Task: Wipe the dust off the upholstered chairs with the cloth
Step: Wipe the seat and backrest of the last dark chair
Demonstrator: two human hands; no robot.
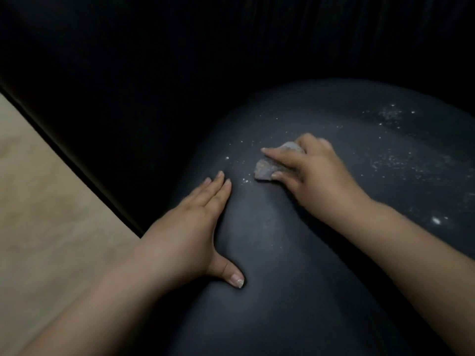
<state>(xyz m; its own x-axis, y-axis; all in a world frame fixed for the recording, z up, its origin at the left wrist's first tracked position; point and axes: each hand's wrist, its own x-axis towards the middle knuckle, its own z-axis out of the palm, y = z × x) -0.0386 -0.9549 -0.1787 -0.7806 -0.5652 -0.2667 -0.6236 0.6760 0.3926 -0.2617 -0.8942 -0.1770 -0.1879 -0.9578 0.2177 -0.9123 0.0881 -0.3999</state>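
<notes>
Cloth (272,163), small, grey and bunched, sits under the right hand (316,173), whose fingers curl over it and pinch it down against the dark seat cushion (295,278); the forefinger lies stretched across its top and the thumb tucks against its near edge. Just ahead of the grip and to its left, a few white dust specks (243,180) lie on the upholstery. Beyond the hand on its right side, a wider scatter of dust (390,160) spreads across the cushion, with one brighter spot (436,221) nearer the forearm. Further left of the grip, the left hand (190,227) rests flat on the cushion, fingers straight and together, thumb spread wide, holding nothing. Past it a pale floor (46,201) shows beside the chair's dark edge.

The cloth is a small wad, so I judge a stroke may push specks aside instead of lifting them, or flick them onto the floor. Bare fingertips overhanging the cloth could smear dust into the fabric
</notes>
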